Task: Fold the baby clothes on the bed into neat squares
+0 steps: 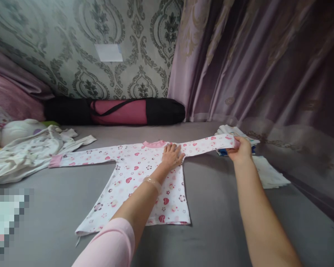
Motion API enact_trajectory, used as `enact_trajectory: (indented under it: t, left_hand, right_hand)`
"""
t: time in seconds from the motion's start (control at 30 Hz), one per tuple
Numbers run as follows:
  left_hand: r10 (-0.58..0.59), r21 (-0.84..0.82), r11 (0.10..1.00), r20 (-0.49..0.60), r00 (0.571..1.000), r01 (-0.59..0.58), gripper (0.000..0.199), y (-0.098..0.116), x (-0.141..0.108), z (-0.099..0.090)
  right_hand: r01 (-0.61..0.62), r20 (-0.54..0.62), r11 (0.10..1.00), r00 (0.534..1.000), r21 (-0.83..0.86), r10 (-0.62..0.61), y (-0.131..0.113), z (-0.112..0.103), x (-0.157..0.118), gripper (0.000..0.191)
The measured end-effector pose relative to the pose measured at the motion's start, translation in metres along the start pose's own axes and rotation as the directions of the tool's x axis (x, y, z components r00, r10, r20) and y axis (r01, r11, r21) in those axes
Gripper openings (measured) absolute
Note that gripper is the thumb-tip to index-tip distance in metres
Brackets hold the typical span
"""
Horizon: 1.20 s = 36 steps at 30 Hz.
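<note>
A white long-sleeved child's shirt (139, 174) with pink hearts and flowers lies spread on the grey sheet, its pink collar toward the wall. My left hand (172, 155) presses flat on the shirt near the collar and the right-hand shoulder, fingers spread. My right hand (241, 148) pinches the pink cuff of the right-hand sleeve, which is stretched out sideways. The other sleeve lies straight out to the left, its pink cuff touching a pile of crumpled light clothes.
Crumpled light clothes (25, 152) and a white plush toy (20, 129) are at the left. Folded clothes (268, 172) lie at the right, beside the curtain (211, 66). A black and pink roll bag (119, 111) rests along the wall. A blurred patch covers the lower left.
</note>
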<state>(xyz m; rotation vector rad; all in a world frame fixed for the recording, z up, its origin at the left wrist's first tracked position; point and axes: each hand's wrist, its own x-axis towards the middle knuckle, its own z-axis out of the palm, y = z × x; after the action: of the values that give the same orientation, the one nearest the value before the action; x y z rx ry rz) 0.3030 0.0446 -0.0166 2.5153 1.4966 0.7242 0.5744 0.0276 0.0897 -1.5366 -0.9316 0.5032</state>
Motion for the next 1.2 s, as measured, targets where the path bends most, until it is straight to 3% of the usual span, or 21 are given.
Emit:
enact_trajectory:
  t: [0.13, 0.23, 0.33, 0.47, 0.57, 0.7, 0.87, 0.97, 1.07, 1.2]
  left_hand:
    - [-0.035, 0.004, 0.999, 0.055, 0.998, 0.035, 0.063, -0.002, 0.006, -0.002]
    - [-0.084, -0.001, 0.996, 0.214, 0.973, 0.086, 0.072, -0.003, 0.020, -0.012]
    - [-0.114, 0.034, 0.993, 0.351, 0.930, 0.109, 0.081, -0.004, 0.037, -0.024]
    - [-0.150, 0.072, 0.989, 0.412, 0.899, 0.132, 0.086, -0.004, 0.051, -0.034]
    - [-0.154, 0.061, 0.988, 0.406, 0.901, 0.142, 0.083, -0.004, 0.054, -0.035]
    - [-0.122, 0.013, 0.992, 0.343, 0.931, 0.125, 0.077, -0.008, 0.045, -0.030]
    - [-0.051, -0.139, 0.987, 0.190, 0.980, 0.078, 0.065, -0.023, 0.030, -0.024]
    - [-0.036, -0.241, 0.968, 0.136, 0.990, 0.069, 0.057, -0.038, 0.023, -0.032]
    - [-0.148, -0.534, 0.825, 0.111, 0.983, 0.184, 0.045, -0.057, 0.012, -0.050]
    - [-0.443, -0.844, 0.369, 0.208, 0.872, 0.389, 0.040, -0.085, -0.009, -0.079]
  right_hand:
    - [-0.097, 0.009, 0.949, 0.995, 0.300, 0.099, -0.017, 0.018, -0.005, 0.023]
    - [-0.152, 0.072, 0.874, 0.988, 0.461, 0.134, -0.033, 0.038, -0.012, 0.010]
    - [-0.225, 0.163, 0.770, 0.974, 0.597, 0.158, -0.050, 0.064, -0.025, 0.006]
    - [-0.376, 0.329, 0.632, 0.924, 0.678, 0.197, -0.071, 0.106, -0.050, 0.007]
    - [-0.453, 0.410, 0.594, 0.886, 0.665, 0.217, -0.078, 0.136, -0.067, 0.010]
    - [-0.479, 0.413, 0.602, 0.874, 0.639, 0.256, -0.077, 0.162, -0.076, 0.013]
    - [-0.480, 0.371, 0.610, 0.877, 0.631, 0.306, -0.077, 0.170, -0.075, 0.011]
    - [-0.496, 0.367, 0.575, 0.869, 0.651, 0.333, -0.082, 0.172, -0.078, 0.005]
    - [-0.506, 0.369, 0.565, 0.863, 0.652, 0.346, -0.089, 0.180, -0.087, 0.003]
    - [-0.488, 0.385, 0.648, 0.870, 0.584, 0.308, -0.092, 0.206, -0.111, 0.007]
